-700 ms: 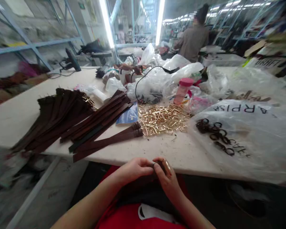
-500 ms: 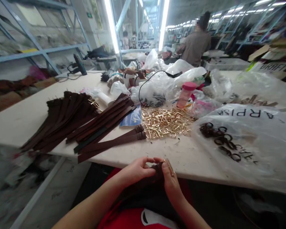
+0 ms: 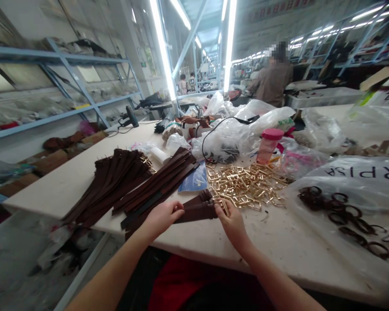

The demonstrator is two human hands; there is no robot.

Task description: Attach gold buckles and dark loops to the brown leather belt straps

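Note:
My left hand [image 3: 162,216] is closed on a dark brown belt strap [image 3: 196,211] that lies over the table's near edge. My right hand [image 3: 231,222] pinches the strap's other end, where a gold buckle [image 3: 224,206] sits at my fingertips. Just beyond lies a heap of loose gold buckles [image 3: 246,185]. Left of my hands are two piles of brown straps [image 3: 116,181], the nearer pile of straps [image 3: 162,181] fanned toward me.
A white worktable [image 3: 278,242] carries a pink-lidded bottle [image 3: 267,144], clear plastic bags [image 3: 233,125], a blue card [image 3: 194,181] and a large printed bag with brown leather loops [image 3: 340,211]. A person [image 3: 272,77] stands at the far end. Blue shelving [image 3: 52,86] runs along the left.
Both hands rose from my lap onto the table, bringing the strap with the buckle to the other straps by the buckle heap. The camera tilted up.

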